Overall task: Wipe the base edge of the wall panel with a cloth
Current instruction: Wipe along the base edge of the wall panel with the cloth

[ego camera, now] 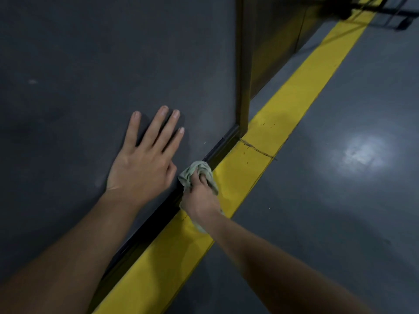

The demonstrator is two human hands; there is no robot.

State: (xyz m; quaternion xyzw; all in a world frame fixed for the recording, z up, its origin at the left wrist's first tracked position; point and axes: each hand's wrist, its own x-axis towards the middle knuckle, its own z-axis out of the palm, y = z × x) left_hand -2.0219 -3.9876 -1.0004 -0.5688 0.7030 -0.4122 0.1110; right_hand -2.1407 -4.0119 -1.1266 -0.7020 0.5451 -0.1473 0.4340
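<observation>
The dark grey wall panel (90,64) is seen filling the view from 8 to 12 o'clock. Its base edge (218,147), a dark strip, is seen running from 7 o'clock up towards 1 o'clock, where the panel meets the floor (340,211).

A crumpled pale green cloth (191,172) is gripped in the right hand (199,198), just below the middle of the view. The fingers are curled round it, and it is pressed against the base edge. A tail of the cloth is seen hanging under the wrist at 6 o'clock of the hand.

The left hand (145,159) is laid flat on the panel at 9 o'clock of the cloth, with its fingers straight, spread and pointed to 1 o'clock.

A yellow stripe (283,114) is painted on the floor just beside the base edge and parallel to it. A bright patch of reflected light (362,152) is seen on the grey floor at 3 o'clock.
</observation>
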